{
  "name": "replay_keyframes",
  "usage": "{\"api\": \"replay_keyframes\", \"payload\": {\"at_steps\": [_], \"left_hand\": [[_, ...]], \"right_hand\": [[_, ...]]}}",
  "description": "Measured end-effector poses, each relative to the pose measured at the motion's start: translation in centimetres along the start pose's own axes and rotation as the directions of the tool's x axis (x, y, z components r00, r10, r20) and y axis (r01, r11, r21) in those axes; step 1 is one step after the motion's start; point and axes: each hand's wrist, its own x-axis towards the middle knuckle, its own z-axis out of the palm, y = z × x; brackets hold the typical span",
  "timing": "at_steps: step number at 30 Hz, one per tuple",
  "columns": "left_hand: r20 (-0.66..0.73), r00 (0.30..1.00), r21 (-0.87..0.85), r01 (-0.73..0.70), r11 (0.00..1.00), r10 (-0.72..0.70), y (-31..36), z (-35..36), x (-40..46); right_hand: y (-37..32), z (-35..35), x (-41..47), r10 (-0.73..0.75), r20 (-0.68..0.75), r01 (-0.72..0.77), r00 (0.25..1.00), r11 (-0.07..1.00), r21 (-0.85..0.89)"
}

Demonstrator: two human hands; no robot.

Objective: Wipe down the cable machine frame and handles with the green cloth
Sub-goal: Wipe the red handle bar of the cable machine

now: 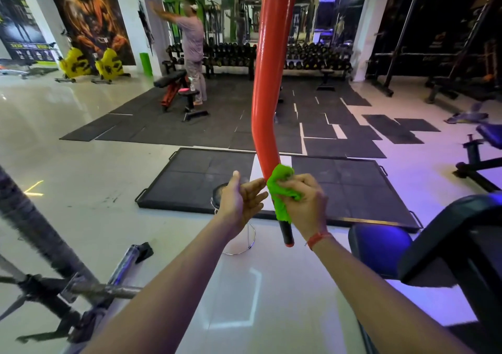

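Note:
A red bent bar (267, 90) of the cable machine hangs down the middle of the view and ends in a black grip (286, 231). My right hand (304, 204) is closed on the green cloth (282, 190), which is wrapped around the bar just above the black grip. My left hand (243, 198) is just left of the bar with its fingers apart and its palm facing the bar; its fingertips are close to the cloth, and it holds nothing.
A black padded seat (445, 236) with a blue roller pad (380, 247) is at the lower right. Grey metal frame parts (68, 283) fill the lower left. A small stool (239, 239) stands below my hands. Another person (193, 46) stands by a bench and dumbbell rack (231, 57).

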Motion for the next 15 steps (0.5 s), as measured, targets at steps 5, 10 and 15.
{"api": "replay_keyframes", "payload": {"at_steps": [5,10,15], "left_hand": [[0.026,0.999,0.02,0.019,1.0,-0.02,-0.2,-0.4,0.1],[0.06,0.997,0.073,0.05,0.996,-0.055,-0.6,-0.3,0.4],[0.05,0.998,0.077,0.036,0.996,-0.04,-1.0,-0.4,1.0]], "right_hand": [[4.3,1.0,-4.7,0.369,0.145,-0.354,0.918,0.927,-0.12],[0.7,1.0,-3.8,0.133,-0.071,-0.134,0.989,0.991,-0.018],[3.1,2.0,-5.6,0.294,0.038,-0.29,0.955,0.953,-0.089]]}}
